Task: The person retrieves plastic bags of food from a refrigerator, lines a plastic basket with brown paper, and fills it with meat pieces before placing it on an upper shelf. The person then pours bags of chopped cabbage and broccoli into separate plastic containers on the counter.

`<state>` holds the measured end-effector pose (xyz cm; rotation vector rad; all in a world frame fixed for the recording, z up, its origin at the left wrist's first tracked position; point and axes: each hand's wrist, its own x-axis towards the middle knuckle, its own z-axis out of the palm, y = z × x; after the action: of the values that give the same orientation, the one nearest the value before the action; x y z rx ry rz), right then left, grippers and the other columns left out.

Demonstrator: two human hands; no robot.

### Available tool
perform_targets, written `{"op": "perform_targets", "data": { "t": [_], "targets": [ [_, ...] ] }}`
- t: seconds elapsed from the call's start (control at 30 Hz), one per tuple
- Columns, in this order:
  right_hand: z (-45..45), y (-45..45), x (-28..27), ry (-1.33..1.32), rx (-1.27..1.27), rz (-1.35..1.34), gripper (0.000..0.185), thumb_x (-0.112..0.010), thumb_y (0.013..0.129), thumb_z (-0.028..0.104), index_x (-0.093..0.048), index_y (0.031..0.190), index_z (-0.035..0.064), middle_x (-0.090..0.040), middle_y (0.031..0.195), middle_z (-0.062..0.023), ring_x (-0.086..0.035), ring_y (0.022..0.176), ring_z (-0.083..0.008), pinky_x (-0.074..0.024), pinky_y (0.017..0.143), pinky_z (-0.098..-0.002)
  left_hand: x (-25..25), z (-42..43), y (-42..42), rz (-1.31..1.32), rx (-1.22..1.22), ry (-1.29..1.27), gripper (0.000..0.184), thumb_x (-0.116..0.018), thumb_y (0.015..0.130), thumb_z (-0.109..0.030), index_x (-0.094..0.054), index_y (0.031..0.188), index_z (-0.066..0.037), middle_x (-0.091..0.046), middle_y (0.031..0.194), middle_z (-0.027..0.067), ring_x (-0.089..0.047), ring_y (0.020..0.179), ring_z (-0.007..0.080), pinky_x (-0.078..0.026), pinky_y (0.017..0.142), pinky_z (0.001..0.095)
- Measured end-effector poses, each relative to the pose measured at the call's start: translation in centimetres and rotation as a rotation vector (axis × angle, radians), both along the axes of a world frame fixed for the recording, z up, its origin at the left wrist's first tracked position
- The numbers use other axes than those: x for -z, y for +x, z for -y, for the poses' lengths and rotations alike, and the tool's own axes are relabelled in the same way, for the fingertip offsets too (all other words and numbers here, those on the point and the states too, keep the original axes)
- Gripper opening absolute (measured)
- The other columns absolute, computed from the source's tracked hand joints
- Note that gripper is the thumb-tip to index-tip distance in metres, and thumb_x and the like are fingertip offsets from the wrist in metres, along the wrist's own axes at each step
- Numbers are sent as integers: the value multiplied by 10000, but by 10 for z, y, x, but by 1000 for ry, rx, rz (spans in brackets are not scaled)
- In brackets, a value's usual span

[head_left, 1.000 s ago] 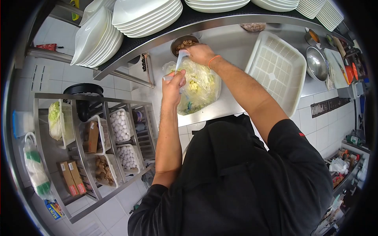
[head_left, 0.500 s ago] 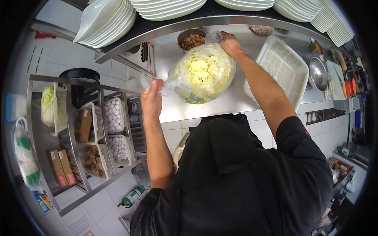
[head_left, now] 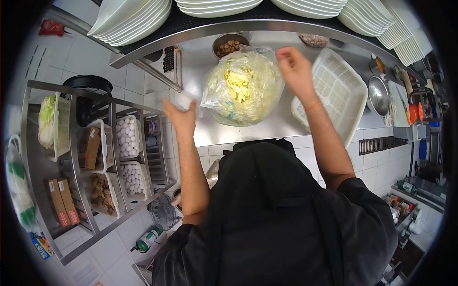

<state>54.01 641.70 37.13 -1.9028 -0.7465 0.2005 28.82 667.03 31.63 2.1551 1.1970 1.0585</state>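
Note:
A clear plastic bag [head_left: 260, 90] filled with chopped yellow-green leafy vegetable [head_left: 238, 85] rests on the steel counter [head_left: 214, 136]. To its left is my left hand [head_left: 181, 118], open, thumb and fingers apart, holding nothing. A blurred whitish patch shows just behind that hand. My right hand [head_left: 296, 74] hovers at the bag's upper right edge, fingers curled in and slightly blurred, with nothing visible in them. The side of the bag facing the right hand is puffed out and crumpled.
A white perforated basket [head_left: 355, 117] stands at right, beside a steel bowl [head_left: 378, 95]. Behind the bag sits a pot of brown chunks [head_left: 229, 46]. Stacked plates [head_left: 219, 5] line the shelf overhead. At left, a rack [head_left: 95, 233] holds egg trays [head_left: 128, 136] and a cabbage [head_left: 47, 121].
Both hands have let go of the bag's edges. The left hand has opened; the right hand has come back from the bag's far corner. The bag's left side has dropped and slackened.

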Motion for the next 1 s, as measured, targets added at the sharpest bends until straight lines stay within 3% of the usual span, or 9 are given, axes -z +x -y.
{"op": "perform_targets", "data": {
  "t": [0.03,0.13,0.23,0.33,0.43,0.63,0.77,0.87,1.0],
  "targets": [
    [-10,-11,-4,-118,-29,-57,470,-693,923,333,-622,1289,47,-610,1350,-189,-665,1098,-323,-550,907,-397,-7,4,3,6,16,213,662,-838,847,-186,-508,1387,8,-643,1212,210,-621,1149,336,-488,958,451],
    [-45,-36,6,-414,122,417,436,-693,925,305,-613,1258,34,-661,1217,-193,-694,1049,-352,-574,882,-432,-77,35,21,53,180,632,747,-844,813,-202,-504,1450,-11,-649,1239,221,-566,1229,373,-462,948,489],
    [-51,-30,26,-461,124,425,396,-680,919,288,-622,1218,35,-688,1130,-197,-709,993,-382,-576,879,-470,-81,67,51,-240,530,356,658,-828,804,-264,-572,1362,-28,-659,1236,189,-601,1164,361,-454,895,471],
    [-43,-19,35,-438,126,379,316,-645,917,227,-639,1169,36,-697,1065,-220,-700,972,-406,-573,863,-478,-45,65,71,-581,493,303,393,-787,840,-264,-683,1149,-46,-731,1055,166,-675,1008,374,-458,923,504],
    [-35,-19,28,-318,134,396,234,-604,907,162,-673,1089,32,-705,1006,-240,-689,945,-432,-562,819,-483,-34,54,58,-694,453,243,157,-690,896,-206,-675,953,-60,-738,906,146,-686,925,339,-438,883,465],
    [-25,-4,-12,-90,165,172,192,-588,917,162,-687,978,9,-684,804,-238,-672,740,-428,-543,727,-465,-80,25,50,-378,553,58,118,-612,935,-163,-686,930,-72,-715,813,160,-685,842,368,-431,855,493],
    [-21,-2,-26,-51,156,0,190,-582,946,159,-669,930,-8,-652,716,-106,-662,642,-205,-545,627,-369,-108,22,50,-256,620,-219,197,-606,972,-204,-686,991,-24,-688,788,178,-672,763,352,-491,753,450],
    [-23,-4,-25,103,99,-126,175,-580,946,138,-663,914,-12,-611,719,-32,-630,664,-115,-538,604,-312,-114,26,51,-148,749,-224,216,-611,1006,-194,-682,1037,8,-627,729,49,-536,677,128,-459,670,325],
    [-5,-1,-47,252,37,-164,159,-568,952,115,-668,921,-5,-608,754,4,-599,661,-100,-535,608,-293,-135,49,76,-139,832,-233,201,-608,1017,-182,-693,1041,-1,-640,750,21,-527,678,99,-444,658,292]
  ]
}}
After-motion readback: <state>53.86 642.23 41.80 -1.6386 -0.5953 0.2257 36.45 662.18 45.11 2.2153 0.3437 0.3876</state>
